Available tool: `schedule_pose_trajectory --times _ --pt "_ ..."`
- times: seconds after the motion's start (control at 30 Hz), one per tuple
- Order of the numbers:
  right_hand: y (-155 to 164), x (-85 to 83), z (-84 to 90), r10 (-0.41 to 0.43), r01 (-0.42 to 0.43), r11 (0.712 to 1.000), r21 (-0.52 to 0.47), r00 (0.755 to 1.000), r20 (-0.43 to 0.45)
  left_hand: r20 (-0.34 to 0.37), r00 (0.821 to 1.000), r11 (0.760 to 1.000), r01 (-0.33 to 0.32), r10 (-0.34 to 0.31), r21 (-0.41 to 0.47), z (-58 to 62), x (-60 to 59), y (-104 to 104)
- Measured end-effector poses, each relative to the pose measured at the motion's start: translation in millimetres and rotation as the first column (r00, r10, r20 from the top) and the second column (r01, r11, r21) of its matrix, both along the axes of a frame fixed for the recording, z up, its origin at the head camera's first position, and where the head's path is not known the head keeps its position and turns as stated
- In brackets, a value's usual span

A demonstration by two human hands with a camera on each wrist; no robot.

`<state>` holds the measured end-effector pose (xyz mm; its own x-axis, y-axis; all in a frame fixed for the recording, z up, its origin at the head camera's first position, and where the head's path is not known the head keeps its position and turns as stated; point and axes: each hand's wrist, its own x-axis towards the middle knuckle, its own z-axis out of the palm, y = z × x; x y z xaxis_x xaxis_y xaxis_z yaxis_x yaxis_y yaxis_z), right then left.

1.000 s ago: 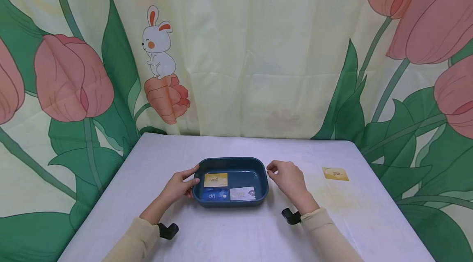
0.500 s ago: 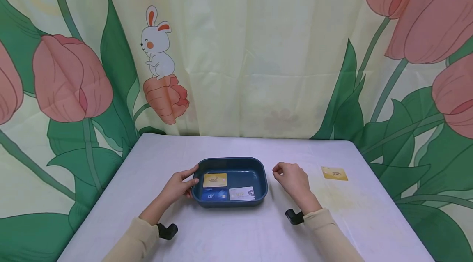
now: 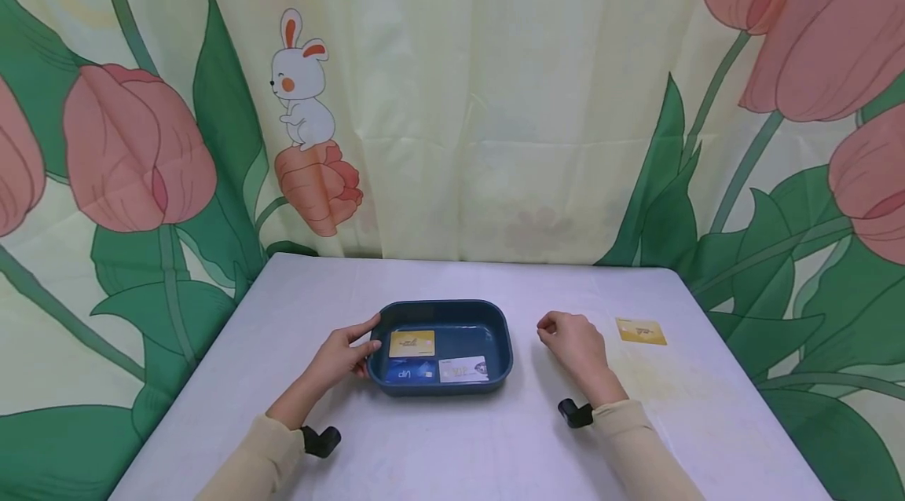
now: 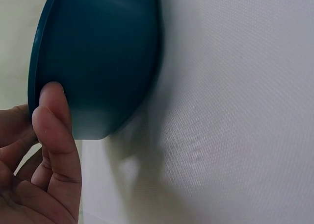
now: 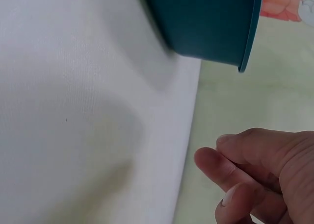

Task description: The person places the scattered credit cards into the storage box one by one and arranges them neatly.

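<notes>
A dark blue rectangular box (image 3: 484,312) stands on the table in the head view. My left hand (image 3: 341,357) pinches its left rim, thumb over the edge and fingers on the outer wall, as the left wrist view confirms. Inside lie a gold card (image 3: 412,343), a blue VIP card (image 3: 410,371) below it, and a white VIP card (image 3: 463,369) at the lower right. My right hand (image 3: 576,348) hovers to the right of the box, apart from it. Its fingers are loosely curled with nothing between them. Farther right, another gold card (image 3: 641,331) lies flat on the table.
A white cloth covers the table (image 3: 438,446). Behind it hangs a curtain (image 3: 495,132) printed with tulips and a rabbit, close to the table's back edge. Each wrist carries a small black camera, such as the left one (image 3: 321,442).
My right hand has moved rightward, away from the box's right rim and closer to the gold card on the table. The left hand, box and cards have kept their places.
</notes>
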<state>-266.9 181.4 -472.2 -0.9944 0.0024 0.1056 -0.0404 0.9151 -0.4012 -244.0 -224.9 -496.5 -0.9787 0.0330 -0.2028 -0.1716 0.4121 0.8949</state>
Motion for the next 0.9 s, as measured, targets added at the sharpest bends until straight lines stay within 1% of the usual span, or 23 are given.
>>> schedule_pose_trajectory --times 0.4,0.6,0.9 --pt "15.9 -6.6 -4.5 -0.029 0.029 1.000 -0.005 0.999 0.027 0.006 1.000 1.000 0.005 -0.005 0.000 0.5 -1.8 0.9" --pt "22.3 -6.7 -5.6 -0.047 0.048 0.998 -0.027 0.998 0.034 0.001 1.000 1.000 0.009 -0.009 0.005 -0.1 -1.3 0.2" --pt "33.2 -8.0 -10.9 -0.061 0.062 0.998 -0.032 0.998 0.031 -0.001 1.000 1.000 0.007 -0.007 0.005 0.5 0.0 -0.5"
